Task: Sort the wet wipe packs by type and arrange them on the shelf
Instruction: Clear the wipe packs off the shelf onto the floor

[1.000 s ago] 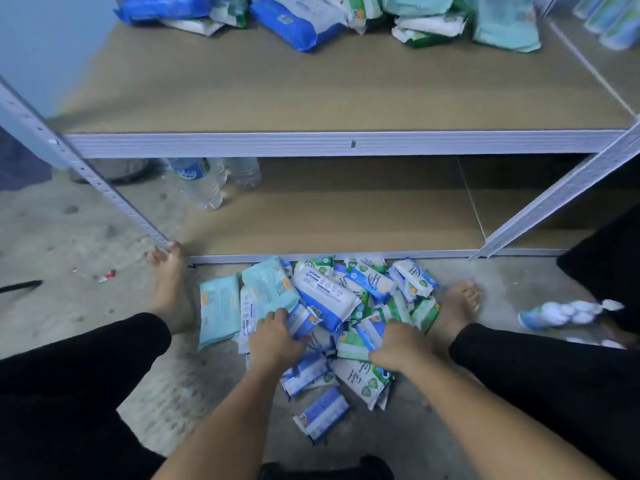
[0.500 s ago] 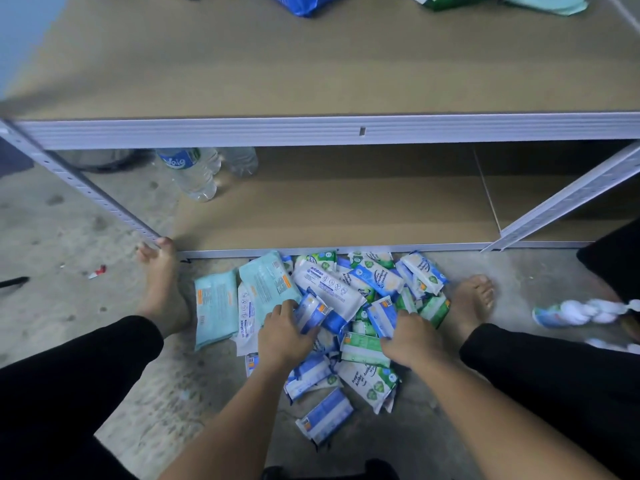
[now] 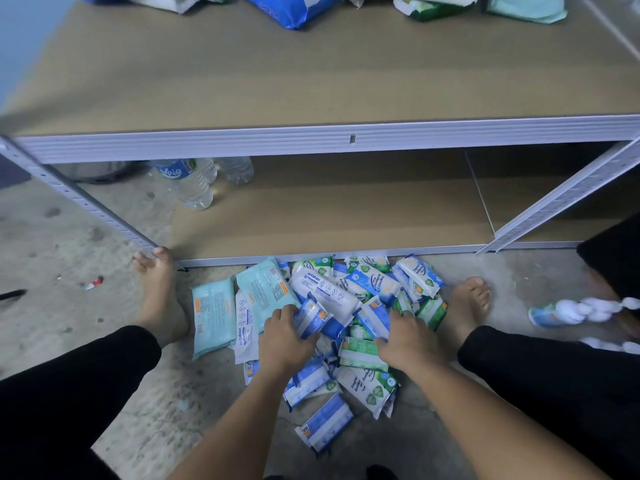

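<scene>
Several wet wipe packs lie in a pile [image 3: 349, 299] on the concrete floor in front of the shelf unit [image 3: 346, 140]. My left hand [image 3: 285, 341] grips a small blue-and-white pack [image 3: 311, 318] lifted from the pile. My right hand [image 3: 407, 341] grips another small blue-and-white pack [image 3: 375, 317]. Two teal flat packs [image 3: 213, 311] lie at the pile's left. A blue-and-white pack [image 3: 325, 426] lies alone nearest me. More packs [image 3: 294, 8] sit at the back of the upper shelf board.
My bare feet [image 3: 157, 299] flank the pile, and my black-trousered legs frame it. Plastic water bottles [image 3: 188, 181] stand by the lower shelf's left end. Another person's dark clothing and a white-and-blue pack [image 3: 568, 311] are at the right. Grey slanted shelf posts [image 3: 83, 202] stand either side.
Both hands have closed on small blue-and-white packs and lifted them a little out of the pile. The camera has tilted down and closer.
</scene>
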Demonstrator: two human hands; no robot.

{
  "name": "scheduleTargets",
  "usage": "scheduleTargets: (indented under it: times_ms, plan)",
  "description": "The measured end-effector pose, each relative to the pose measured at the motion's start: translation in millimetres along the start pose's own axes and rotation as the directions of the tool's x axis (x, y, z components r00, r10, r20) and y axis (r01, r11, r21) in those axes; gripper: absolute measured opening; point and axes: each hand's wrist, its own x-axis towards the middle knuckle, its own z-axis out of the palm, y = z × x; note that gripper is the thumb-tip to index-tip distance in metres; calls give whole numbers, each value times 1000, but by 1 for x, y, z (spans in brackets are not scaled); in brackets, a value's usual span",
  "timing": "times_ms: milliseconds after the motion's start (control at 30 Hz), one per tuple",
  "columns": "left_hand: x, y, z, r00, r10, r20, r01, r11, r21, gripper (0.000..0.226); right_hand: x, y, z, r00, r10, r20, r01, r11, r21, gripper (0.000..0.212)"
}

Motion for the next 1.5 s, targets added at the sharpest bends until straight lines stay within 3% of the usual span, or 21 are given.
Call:
scheduleTargets:
  times_ms: [133,433,567,733,833,1033,1133,1267,1500]
  plan:
    - [0,-1,0,1000,-6,-3,6,1000,-1,68,0,1,1,1000,9,23,-9,1000,0,72]
    - [-4,-3,0,996,25,-90,-16,995,99,76,-2,-2,-1,999,-6,36,6,1000,-17,66]
    - [-4,-8,-1,998,2,60,-10,991,131,52,-3,-2,-4,999,-9,42,10,1000,-26,65]
    - [-6,1,-8,993,-4,119,-6,996,83,46,-12,-2,-16,999,-16,41,12,996,85,60]
    - [-9,16,-15,995,59,84,-59,998,-7,45,-22,-2,-31,1000,-9,-13,11,987,161,56]
    - [-20,71,-46,970,212,-118,-230,957,-175,32,-41,-11,-90,978,-33,-208,93,953,289,40]
    - [-19,105,-75,924,332,-187,-362,918,-159,24,-53,-16,-142,925,-66,-375,208,913,352,38]
    - [-6,150,-128,812,488,-319,-527,849,-42,24,-76,-6,-219,834,-89,-545,338,862,377,27]
    - [10,226,-218,597,674,-435,-706,699,114,18,-77,24,-313,726,-93,-681,411,853,321,25]
